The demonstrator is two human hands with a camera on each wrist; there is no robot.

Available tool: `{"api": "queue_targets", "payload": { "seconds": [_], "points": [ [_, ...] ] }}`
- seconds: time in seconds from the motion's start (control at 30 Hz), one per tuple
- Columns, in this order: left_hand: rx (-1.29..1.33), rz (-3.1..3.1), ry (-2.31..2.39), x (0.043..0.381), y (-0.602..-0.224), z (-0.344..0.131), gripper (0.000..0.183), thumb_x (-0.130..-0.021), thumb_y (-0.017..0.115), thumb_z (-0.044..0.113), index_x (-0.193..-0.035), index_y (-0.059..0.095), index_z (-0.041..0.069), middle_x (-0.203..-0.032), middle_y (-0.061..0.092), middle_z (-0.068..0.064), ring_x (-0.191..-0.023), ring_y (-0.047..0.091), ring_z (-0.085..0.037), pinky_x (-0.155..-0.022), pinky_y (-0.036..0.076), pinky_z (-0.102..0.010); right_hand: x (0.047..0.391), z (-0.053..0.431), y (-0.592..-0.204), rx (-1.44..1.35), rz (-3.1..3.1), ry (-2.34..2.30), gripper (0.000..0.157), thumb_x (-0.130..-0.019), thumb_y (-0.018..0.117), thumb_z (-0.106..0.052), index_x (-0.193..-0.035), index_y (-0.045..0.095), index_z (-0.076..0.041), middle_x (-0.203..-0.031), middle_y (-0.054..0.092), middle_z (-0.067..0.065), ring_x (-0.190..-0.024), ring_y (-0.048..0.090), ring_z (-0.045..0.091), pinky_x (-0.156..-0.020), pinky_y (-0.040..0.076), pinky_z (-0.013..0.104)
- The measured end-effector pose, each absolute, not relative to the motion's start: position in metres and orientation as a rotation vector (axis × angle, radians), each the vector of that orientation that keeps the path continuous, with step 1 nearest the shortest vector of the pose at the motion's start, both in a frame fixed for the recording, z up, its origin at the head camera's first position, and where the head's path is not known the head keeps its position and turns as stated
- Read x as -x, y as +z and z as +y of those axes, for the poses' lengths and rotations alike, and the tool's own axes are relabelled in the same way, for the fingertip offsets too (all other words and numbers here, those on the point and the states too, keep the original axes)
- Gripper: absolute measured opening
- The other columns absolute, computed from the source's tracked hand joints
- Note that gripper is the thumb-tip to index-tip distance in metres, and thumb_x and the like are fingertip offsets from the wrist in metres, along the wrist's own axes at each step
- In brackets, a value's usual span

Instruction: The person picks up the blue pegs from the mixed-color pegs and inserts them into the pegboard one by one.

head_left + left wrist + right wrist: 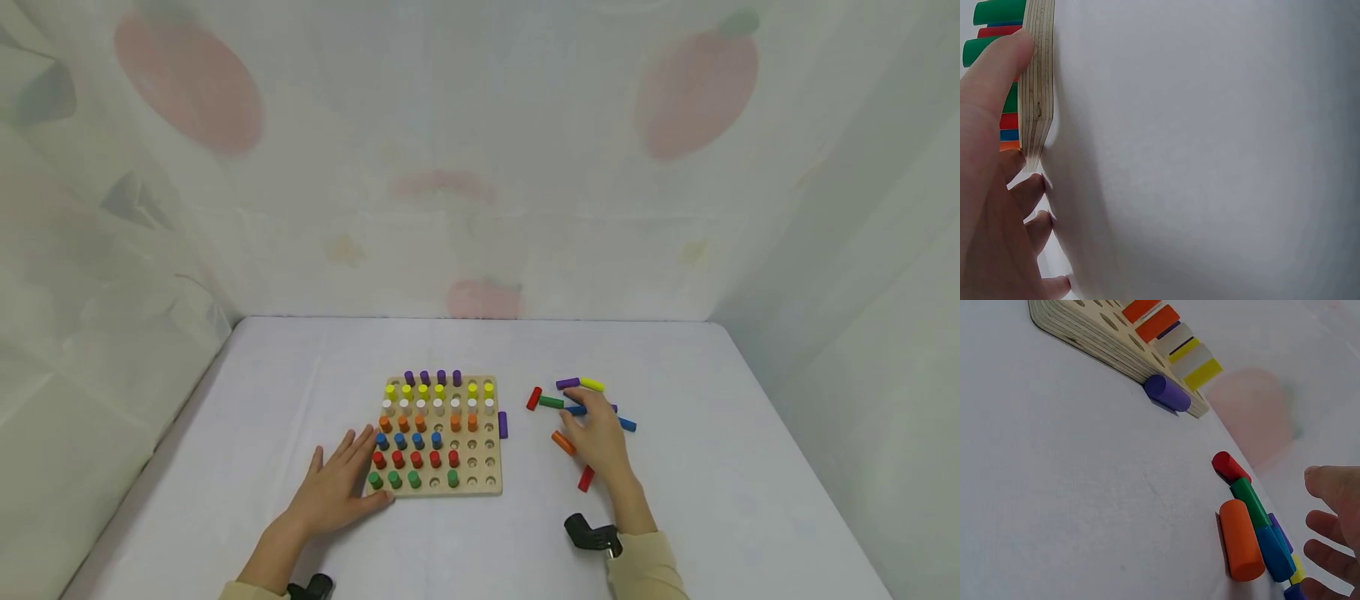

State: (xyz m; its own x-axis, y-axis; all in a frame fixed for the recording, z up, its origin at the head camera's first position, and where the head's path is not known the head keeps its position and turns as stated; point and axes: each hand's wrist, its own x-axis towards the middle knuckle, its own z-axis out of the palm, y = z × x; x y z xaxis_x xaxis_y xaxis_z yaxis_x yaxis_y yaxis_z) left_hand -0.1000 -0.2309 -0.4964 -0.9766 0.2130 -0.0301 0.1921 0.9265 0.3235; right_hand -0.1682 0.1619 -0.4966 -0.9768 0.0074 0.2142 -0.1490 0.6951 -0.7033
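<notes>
My left hand point(333, 490) rests spread at the left side of a wooden pegboard point(480, 493), its thumb against the near left corner. In the left wrist view the thumb point(1013, 53) lies at the board's layered edge, beside green pegs. My right hand point(598, 433) reaches over loose pegs to the right of the board, thumb and fingers apart with nothing between them. Under and around it lie a blue peg point(576, 410), a green peg point(552, 402) and an orange peg point(1242, 540). A red peg point(1230, 467) touches the green one's end.
Rows of purple, yellow, white, orange, blue, red and green pegs stand in the board, with some bare holes toward its right. One purple peg point(503, 425) lies along the board's right edge. A yellow peg point(592, 385) and another red peg point(586, 478) lie near my right hand.
</notes>
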Motion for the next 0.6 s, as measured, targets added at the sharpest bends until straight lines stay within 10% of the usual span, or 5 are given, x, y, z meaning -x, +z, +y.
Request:
{"api": "queue_targets", "payload": {
  "seconds": [0.6],
  "points": [
    [-0.303, 3.004, 0.495, 0.1006, -0.4959, -0.2312, 0.098, -0.069, 0.060, 0.070, -0.144, 0.032, 0.013, -0.150, 0.029, -0.006, -0.137, 0.023, -0.036, -0.101, 0.010, -0.071, 0.1710, 0.1708, -0.5052, -0.036, -2.803, 1.043, 0.034, -0.084, 0.066, -0.021, -0.115, 0.062, -0.009, -0.113, 0.059, 0.012, -0.103, 0.054, 0.026, -0.091, 0.048, 0.045]
  ]
}}
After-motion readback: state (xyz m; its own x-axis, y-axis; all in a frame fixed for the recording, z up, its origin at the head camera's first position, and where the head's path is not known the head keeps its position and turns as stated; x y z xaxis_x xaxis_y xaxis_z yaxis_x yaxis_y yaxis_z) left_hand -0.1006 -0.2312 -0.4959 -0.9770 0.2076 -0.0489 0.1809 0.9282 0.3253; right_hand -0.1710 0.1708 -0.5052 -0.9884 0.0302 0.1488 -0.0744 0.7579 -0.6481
